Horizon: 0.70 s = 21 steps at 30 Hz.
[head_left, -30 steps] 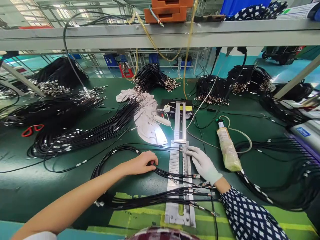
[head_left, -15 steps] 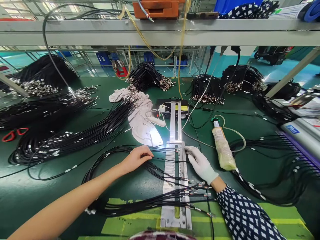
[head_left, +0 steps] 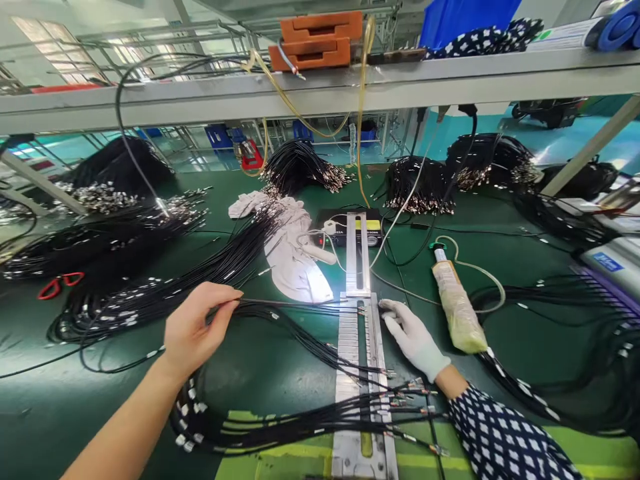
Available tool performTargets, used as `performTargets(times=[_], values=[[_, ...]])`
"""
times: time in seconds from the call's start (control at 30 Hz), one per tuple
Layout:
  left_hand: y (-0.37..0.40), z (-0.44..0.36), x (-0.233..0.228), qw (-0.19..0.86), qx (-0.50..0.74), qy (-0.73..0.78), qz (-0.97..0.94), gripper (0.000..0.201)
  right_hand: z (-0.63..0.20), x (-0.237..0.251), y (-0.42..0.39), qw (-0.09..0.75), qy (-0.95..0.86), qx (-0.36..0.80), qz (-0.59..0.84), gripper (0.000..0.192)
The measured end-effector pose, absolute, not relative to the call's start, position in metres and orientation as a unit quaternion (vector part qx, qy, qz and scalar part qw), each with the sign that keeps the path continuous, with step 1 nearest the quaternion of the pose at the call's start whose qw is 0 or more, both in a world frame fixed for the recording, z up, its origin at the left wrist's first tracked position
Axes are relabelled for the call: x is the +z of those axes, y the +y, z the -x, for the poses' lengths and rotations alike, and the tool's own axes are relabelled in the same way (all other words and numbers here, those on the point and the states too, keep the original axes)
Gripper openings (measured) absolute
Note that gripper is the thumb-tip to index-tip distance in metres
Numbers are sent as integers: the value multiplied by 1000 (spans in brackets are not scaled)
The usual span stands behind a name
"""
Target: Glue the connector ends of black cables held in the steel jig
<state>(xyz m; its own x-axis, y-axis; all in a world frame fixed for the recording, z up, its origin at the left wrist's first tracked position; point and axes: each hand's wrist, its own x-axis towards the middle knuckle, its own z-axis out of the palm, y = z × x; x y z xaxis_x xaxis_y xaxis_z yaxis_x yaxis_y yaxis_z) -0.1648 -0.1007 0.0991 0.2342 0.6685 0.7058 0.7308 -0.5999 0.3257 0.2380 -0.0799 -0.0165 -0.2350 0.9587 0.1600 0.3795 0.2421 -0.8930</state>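
The left hand [head_left: 203, 330] has drawn well back from the metal bar [head_left: 349, 333], out to its own side, and a thin cable [head_left: 293, 303] now runs nearly straight from its pinched thumb and forefinger across to the bar; that suggests the cable is being pulled out along its length, with its far end at the bar's slots. The gloved right hand [head_left: 413, 340] has hardly shifted: it is at the bar's right edge with its fingers bent and bunched forward, and whether they press on anything or merely rest there I cannot tell. Between the hands, just in front of that cable, a loose bundle of black cables [head_left: 305, 340] slants down over the bar, and nearer the body than both hands a lower bundle [head_left: 280, 427] lies across it, tips poking out past its right side. The cable's far end is hard to make out: the slots are small, and glare from the lit white cloth [head_left: 295, 267] beyond the hands washes out the area beside them. The left hand's other fingers are curled partly out of sight, and the frame's bottom edge cuts off the left forearm.
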Motion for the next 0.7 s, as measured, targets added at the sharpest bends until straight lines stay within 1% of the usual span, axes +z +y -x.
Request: performTargets(times=[0.07, 0.1, 0.17, 0.23, 0.3, 0.37, 0.47, 0.57, 0.63, 0.7], values=[[-99, 164, 81, 68, -392, -421, 815, 18, -238, -18, -79, 384, -686, 383, 485, 35], [-98, 160, 67, 61, -352, -413, 838, 17, -238, -19, -79, 383, -687, 383, 485, 35], [-95, 145, 38, 20, -271, -407, 872, 18, -237, -21, -79, 378, -690, 378, 488, 35], [-95, 124, 16, -27, -229, -410, 883, 28, -237, -22, -79, 372, -696, 370, 490, 34], [-96, 100, 8, -66, -217, -404, 886, 39, -237, -23, -79, 371, -699, 363, 492, 34], [-95, 74, 8, -103, -204, -394, 890, 44, -237, -24, -79, 374, -697, 364, 491, 35], [-90, 42, 10, -170, -176, -403, 882, 42, -238, -23, -80, 383, -694, 362, 491, 34], [-85, 25, 6, -233, -186, -421, 857, 39, -238, -23, -80, 387, -695, 354, 492, 33], [-82, 23, 3, -257, -206, -425, 843, 36, -238, -23, -80, 385, -694, 360, 491, 32], [-79, 28, 3, -257, -220, -423, 840, 25, -239, -25, -80, 382, -689, 371, 492, 33]])
